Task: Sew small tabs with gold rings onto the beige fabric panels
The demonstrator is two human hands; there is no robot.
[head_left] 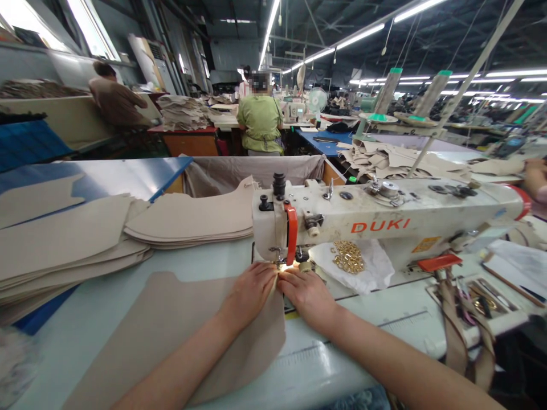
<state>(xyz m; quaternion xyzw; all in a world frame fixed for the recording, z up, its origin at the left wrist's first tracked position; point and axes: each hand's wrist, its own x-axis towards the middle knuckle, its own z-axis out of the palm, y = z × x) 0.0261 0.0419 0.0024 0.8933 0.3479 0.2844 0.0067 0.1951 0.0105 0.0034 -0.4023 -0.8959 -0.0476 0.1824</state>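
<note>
A tan cut piece of material (171, 330) lies flat on the pale sewing table (106, 296), its far edge under the needle of a white DUKI sewing machine (384, 219). My left hand (252, 290) rests on the piece just left of the needle, fingers curled down and pressing it. My right hand (305, 293) presses the same edge from the right, fingertips at the lit needle area. Whether the fingers pinch the material is hidden.
Stacks of tan cut pieces (64, 250) lie at left and behind (192, 219). Gold metal rings (348, 256) sit on white paper under the machine arm. A tray of tools and straps (474, 307) is at right. Two people work at tables behind.
</note>
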